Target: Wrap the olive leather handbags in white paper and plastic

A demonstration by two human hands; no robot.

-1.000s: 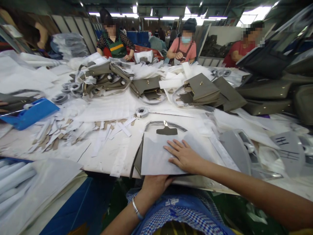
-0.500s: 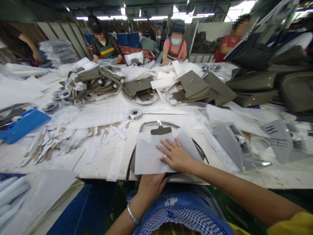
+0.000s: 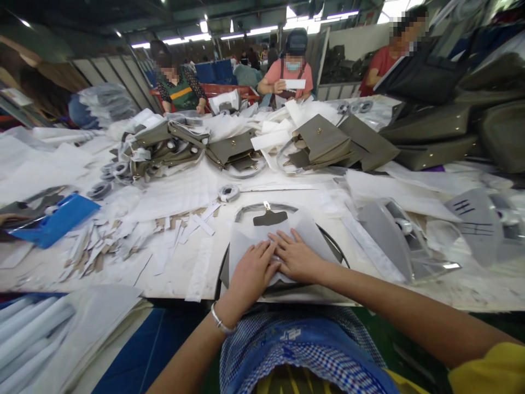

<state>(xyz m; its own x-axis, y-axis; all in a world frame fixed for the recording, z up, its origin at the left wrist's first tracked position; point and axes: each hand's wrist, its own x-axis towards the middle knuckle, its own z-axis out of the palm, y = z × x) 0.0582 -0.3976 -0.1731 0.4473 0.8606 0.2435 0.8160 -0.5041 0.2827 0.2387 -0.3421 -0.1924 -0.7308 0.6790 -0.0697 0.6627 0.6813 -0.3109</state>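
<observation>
A white tissue-like sheet (image 3: 241,241) lies over an olive-grey handbag (image 3: 224,272) at the table's near edge. Both my hands rest on the sheet side by side, fingertips close together near its middle. Stretched fingers of my left hand (image 3: 253,266) press on it from the left; its thumb points at the other hand. My right hand (image 3: 298,258) lies flat with fingers apart. Just beyond the sheet shows a dark closure tab (image 3: 270,219) with a gold-coloured metal clasp (image 3: 267,206), and behind it a wrapped handle (image 3: 246,209) curves. Most of the bag is hidden.
Cardboard and paper strips (image 3: 100,238) lie left, near a blue piece (image 3: 61,221). A wrapped coil (image 3: 228,192) sits ahead. Grey padded forms (image 3: 383,235) stand right. Olive handbags (image 3: 324,142) line the back, with co-workers (image 3: 289,71) behind; one holds a white strip.
My left hand has come up from under the near edge onto the sheet beside my right hand. The sheet's near part is now crumpled back. A co-worker opposite has raised a white strip.
</observation>
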